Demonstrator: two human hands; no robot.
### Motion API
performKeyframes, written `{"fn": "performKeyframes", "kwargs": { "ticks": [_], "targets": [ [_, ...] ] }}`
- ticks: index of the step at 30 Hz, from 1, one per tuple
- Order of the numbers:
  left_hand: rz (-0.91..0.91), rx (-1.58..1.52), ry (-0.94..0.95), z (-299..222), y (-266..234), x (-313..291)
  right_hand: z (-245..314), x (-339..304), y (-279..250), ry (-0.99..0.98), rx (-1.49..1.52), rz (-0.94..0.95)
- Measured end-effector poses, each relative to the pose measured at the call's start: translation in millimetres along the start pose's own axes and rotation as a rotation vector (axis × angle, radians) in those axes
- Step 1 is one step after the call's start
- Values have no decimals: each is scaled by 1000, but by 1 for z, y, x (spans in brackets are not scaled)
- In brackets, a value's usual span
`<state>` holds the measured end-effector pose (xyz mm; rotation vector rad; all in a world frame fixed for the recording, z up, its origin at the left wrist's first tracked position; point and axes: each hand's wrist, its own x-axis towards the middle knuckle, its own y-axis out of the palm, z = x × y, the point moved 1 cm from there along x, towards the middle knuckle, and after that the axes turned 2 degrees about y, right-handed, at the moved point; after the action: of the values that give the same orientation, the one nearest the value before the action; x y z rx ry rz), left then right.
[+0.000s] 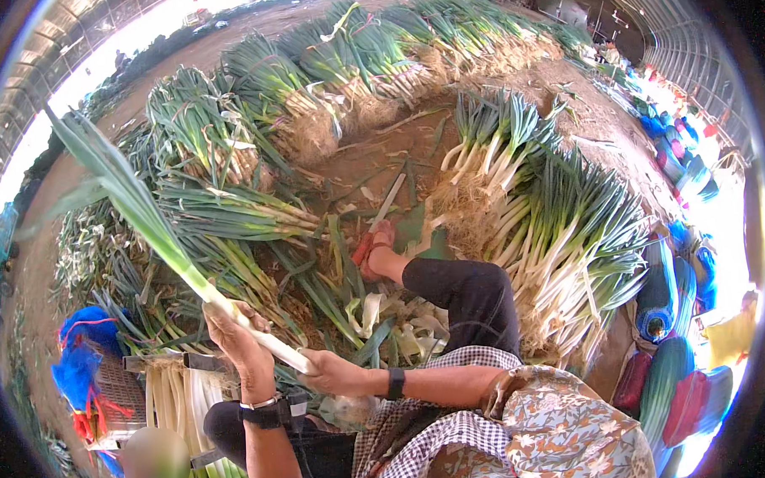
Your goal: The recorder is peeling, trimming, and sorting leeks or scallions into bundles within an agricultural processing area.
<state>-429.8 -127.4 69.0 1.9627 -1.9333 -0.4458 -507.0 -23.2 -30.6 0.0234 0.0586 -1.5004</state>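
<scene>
Fingers (234,324) of both hands around leek (168,246) stalk.

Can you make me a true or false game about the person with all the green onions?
1. Both hands hold one green onion. True: left hand and right hand grip its white stalk.
2. The held onion's leaves point down. False: they point up and to the left.
3. The person wears a red sandal. True.
4. The right wrist is bare. False: it wears a black band.
</scene>
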Motion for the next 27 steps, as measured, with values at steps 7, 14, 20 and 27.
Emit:
{"fn": "performKeyframes", "kwargs": {
  "ticks": [7,14,20,27],
  "targets": [
    [181,-216,-163,-6,-8,0,33,-22,-22,352,805,745],
    [67,-223,-48,10,-38,15,40,-19,4,79,312,235],
    [44,83,346,2,-57,10,16,-9,16,-52,-241,-91],
    [456,972,156,-18,-62,-7,12,6,-32,-333,-993,-147]
  ]
}}
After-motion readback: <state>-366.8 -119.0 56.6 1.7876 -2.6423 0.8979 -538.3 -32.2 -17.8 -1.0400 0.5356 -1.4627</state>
